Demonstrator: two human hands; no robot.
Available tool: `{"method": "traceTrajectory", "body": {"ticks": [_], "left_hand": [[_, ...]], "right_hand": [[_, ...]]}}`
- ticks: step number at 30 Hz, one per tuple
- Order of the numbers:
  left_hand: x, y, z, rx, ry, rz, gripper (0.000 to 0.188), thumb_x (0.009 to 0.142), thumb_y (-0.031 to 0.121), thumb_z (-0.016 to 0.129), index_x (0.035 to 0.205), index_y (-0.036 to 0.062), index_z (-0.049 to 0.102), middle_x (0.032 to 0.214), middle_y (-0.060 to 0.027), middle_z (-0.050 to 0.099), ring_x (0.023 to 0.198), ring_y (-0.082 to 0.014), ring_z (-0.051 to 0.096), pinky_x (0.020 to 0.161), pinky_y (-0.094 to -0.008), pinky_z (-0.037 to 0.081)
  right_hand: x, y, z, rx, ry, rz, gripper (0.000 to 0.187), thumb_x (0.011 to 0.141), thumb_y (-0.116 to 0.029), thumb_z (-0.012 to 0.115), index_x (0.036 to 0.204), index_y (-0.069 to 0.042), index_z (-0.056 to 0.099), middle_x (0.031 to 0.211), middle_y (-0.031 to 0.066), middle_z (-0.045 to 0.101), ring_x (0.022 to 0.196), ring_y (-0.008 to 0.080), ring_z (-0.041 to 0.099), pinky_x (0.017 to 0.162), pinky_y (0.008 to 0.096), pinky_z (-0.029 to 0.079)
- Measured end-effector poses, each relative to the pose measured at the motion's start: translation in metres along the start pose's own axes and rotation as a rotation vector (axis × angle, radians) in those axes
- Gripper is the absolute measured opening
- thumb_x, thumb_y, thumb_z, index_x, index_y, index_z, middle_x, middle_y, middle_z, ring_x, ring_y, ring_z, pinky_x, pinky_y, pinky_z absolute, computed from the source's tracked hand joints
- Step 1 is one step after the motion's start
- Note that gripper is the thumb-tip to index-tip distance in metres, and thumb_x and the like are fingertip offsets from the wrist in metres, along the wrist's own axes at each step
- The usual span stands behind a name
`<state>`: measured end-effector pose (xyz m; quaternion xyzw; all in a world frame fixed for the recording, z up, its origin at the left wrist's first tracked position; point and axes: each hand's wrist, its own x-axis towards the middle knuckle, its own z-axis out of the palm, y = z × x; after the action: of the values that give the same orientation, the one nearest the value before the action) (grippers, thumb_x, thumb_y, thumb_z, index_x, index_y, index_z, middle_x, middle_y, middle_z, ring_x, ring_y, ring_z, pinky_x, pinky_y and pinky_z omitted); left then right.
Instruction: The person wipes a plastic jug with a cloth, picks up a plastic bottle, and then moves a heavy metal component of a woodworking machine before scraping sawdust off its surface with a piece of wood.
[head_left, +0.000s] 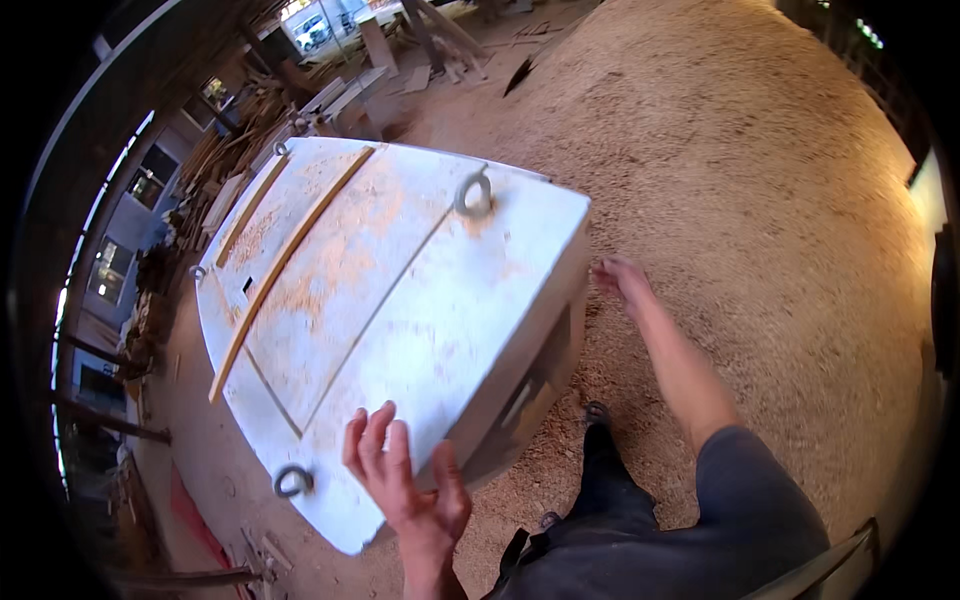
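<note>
Across the left part of the white slab (430,340), two wooden strips (272,279) lie over sawdust, probably unfastened and kept there by the flat top alone. The left hand (415,500), fingers spread and grasping nothing, shows over the near edge; rightward, the right hand (627,282) sits past the slab's side, seemingly empty though blurred, with open sawdust-covered ground (760,230) leaving it room to swing.

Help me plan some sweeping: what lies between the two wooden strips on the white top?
Between the shorter strip and the longer strip, the head view shows sawdust or shavings scattered on the white top; no other object shows there.
</note>
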<state>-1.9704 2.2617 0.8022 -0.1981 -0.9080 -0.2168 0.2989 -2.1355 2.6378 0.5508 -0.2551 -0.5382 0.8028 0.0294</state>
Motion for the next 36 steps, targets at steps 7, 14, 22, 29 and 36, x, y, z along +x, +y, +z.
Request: {"method": "traceTrajectory", "body": {"ticks": [7, 14, 22, 29, 36], "left_hand": [[0.056, 0.009, 0.049, 0.308, -0.201, -0.171, 0.054, 0.080, 0.018, 0.066, 0.125, -0.0054, 0.048, 0.125, -0.0303, 0.051, 0.124, -0.0527, 0.043, 0.101, -0.0595, 0.036], [0.028, -0.020, 0.071, 0.541, -0.035, -0.022, 0.041, 0.095, 0.027, 0.058, 0.117, -0.0078, 0.058, 0.114, -0.0282, 0.059, 0.098, -0.0445, 0.060, 0.082, -0.0536, 0.051], [0.089, 0.026, 0.100, 0.455, -0.078, -0.142, 0.031, 0.092, 0.014, 0.058, 0.117, -0.0051, 0.057, 0.115, -0.0278, 0.058, 0.100, -0.0427, 0.060, 0.082, -0.0513, 0.051], [0.107, 0.036, 0.090, 0.458, -0.142, -0.295, 0.027, 0.090, 0.003, 0.057, 0.117, -0.0028, 0.056, 0.116, -0.0274, 0.058, 0.101, -0.0412, 0.059, 0.081, -0.0494, 0.051], [0.100, 0.030, 0.092, 0.530, -0.123, -0.345, 0.019, 0.086, -0.006, 0.062, 0.105, -0.0058, 0.057, 0.112, -0.0297, 0.059, 0.095, -0.0414, 0.061, 0.076, -0.0487, 0.053]], "right_hand": [[0.207, -0.006, 0.079, -0.536, -0.368, -0.370, 0.032, 0.088, -0.019, 0.065, 0.110, 0.002, 0.069, 0.100, 0.0087, 0.072, 0.087, 0.0176, 0.067, 0.077, 0.0350, 0.054], [0.204, -0.002, 0.119, -1.179, -0.646, 0.046, 0.032, 0.078, -0.025, 0.065, 0.096, 0.000, 0.073, 0.090, 0.0207, 0.072, 0.081, 0.0316, 0.068, 0.070, 0.0458, 0.054], [0.196, -0.038, 0.123, -1.476, -0.891, 0.112, 0.023, 0.068, -0.011, 0.063, 0.085, -0.005, 0.076, 0.087, 0.0148, 0.074, 0.080, 0.0318, 0.071, 0.065, 0.0468, 0.056], [0.184, 0.037, 0.081, -1.169, -0.546, -0.206, 0.029, 0.083, -0.023, 0.060, 0.106, -0.005, 0.063, 0.090, 0.0242, 0.068, 0.085, 0.0423, 0.067, 0.073, 0.0521, 0.053], [0.213, 0.043, 0.090, -1.209, -0.635, -0.246, 0.035, 0.080, -0.026, 0.063, 0.109, -0.006, 0.065, 0.098, 0.0251, 0.068, 0.091, 0.0435, 0.066, 0.079, 0.0511, 0.053]]}}
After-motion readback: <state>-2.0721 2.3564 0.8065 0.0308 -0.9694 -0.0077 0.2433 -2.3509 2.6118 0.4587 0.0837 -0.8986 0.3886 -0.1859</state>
